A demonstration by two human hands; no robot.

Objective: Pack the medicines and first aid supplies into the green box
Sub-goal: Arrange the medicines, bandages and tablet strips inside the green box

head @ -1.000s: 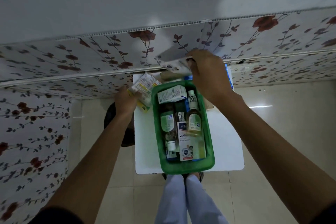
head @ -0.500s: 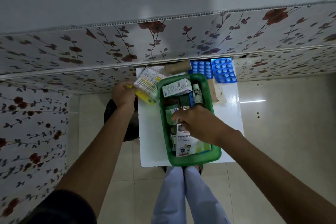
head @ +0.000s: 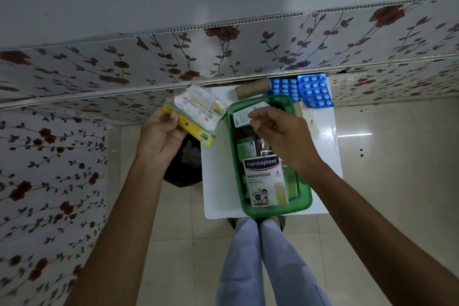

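Note:
The green box [head: 301, 200] sits on a small white table [head: 216, 181]. It holds a Hansaplast plaster carton [head: 265, 181], a white medicine carton [head: 242, 117] at its far end, and bottles partly hidden under my right hand. My left hand [head: 161, 136] grips a clear pack of cotton buds with a yellow edge [head: 196, 114], held left of the box above the table's corner. My right hand [head: 280, 136] hovers over the middle of the box with fingers loosely curled and nothing visibly in them.
Two blue blister strips [head: 315, 90] and a brown bandage roll [head: 253, 87] lie on the table beyond the box, against the flowered wall [head: 223, 62]. A dark bag [head: 185, 164] sits on the floor left of the table. My legs [head: 260, 256] stand at the table's near edge.
My right hand set a packet down into the box, then lifted and drew back over its middle. My left hand raised the cotton bud pack slightly toward the box.

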